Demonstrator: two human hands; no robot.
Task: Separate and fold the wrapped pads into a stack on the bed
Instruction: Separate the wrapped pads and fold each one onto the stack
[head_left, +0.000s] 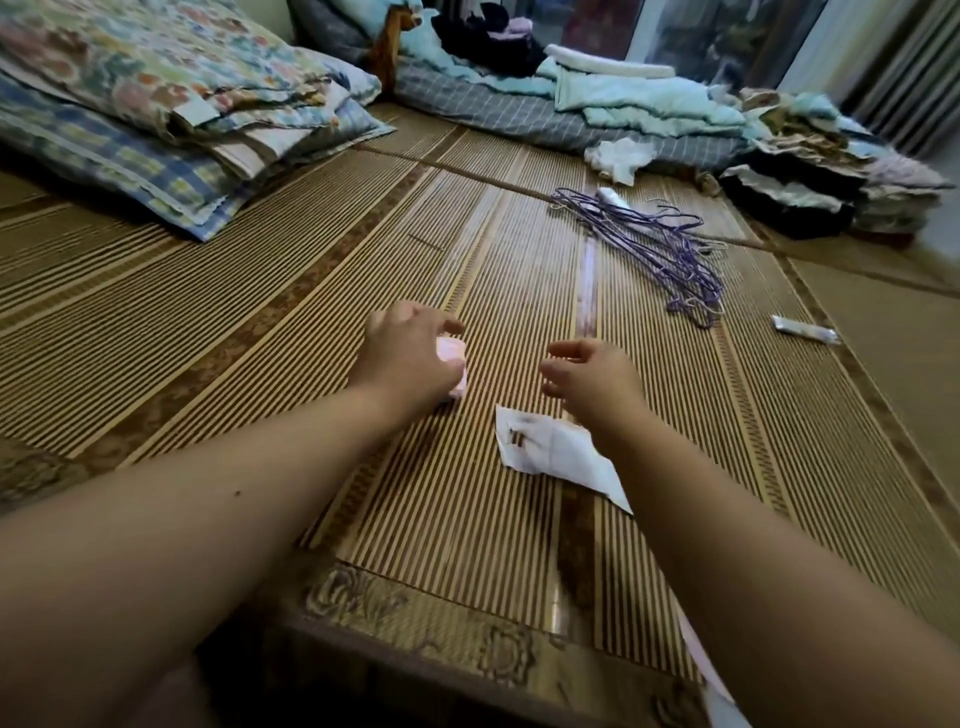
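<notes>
Striped and woven, the bed (234, 322) is carrying the work. Stacking seems to be under way: the left hand (410, 358) is curling round a pink pad stack (456, 373), just beyond the left end of the white wrapper (556, 452). The right hand (592, 376) is hovering beyond the wrapper, fingers loosely bent, holding nothing; next it is probably needing another pad. The pad stack is looking soft and glossy.

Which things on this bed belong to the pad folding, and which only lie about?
Job:
pink folded pads, held by the left hand
white flat packet, below the empty right hand
pale strip on the mat

Lying about:
purple hangers
quilts
folded clothes
</notes>
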